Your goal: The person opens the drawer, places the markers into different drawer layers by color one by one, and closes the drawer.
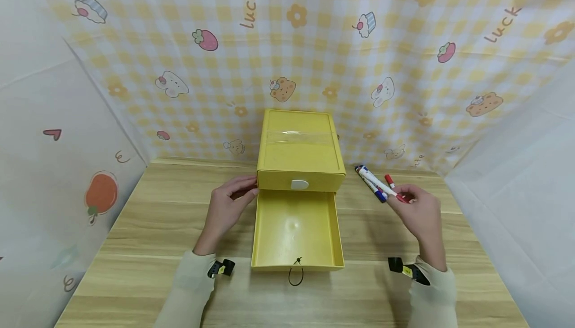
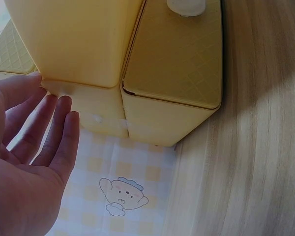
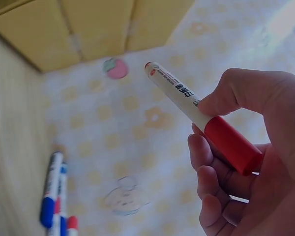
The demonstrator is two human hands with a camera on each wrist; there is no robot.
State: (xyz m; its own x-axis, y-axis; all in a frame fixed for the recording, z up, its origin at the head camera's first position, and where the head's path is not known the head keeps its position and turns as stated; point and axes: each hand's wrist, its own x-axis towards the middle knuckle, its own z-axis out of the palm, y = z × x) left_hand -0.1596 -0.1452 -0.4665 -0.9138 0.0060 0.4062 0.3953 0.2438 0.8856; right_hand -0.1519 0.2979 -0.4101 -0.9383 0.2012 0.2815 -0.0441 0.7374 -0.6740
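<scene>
Checkered cloth (image 1: 251,71) is hanging behind the wood-grain table (image 1: 368,288). Your right hand (image 1: 420,213) is pinching a slim white marker (image 3: 174,93) between thumb and fingers near its red cap, close to the other markers (image 3: 48,211) right of the yellow box (image 1: 298,161). Your left hand (image 1: 226,203) is resting nearly straight, slightly parted fingertips at the box's side. You are probably picking up; the next move is likely calling for carrying the marker over the drawer (image 1: 278,243), which is standing open, shallow, glossy and plastic-looking.
</scene>
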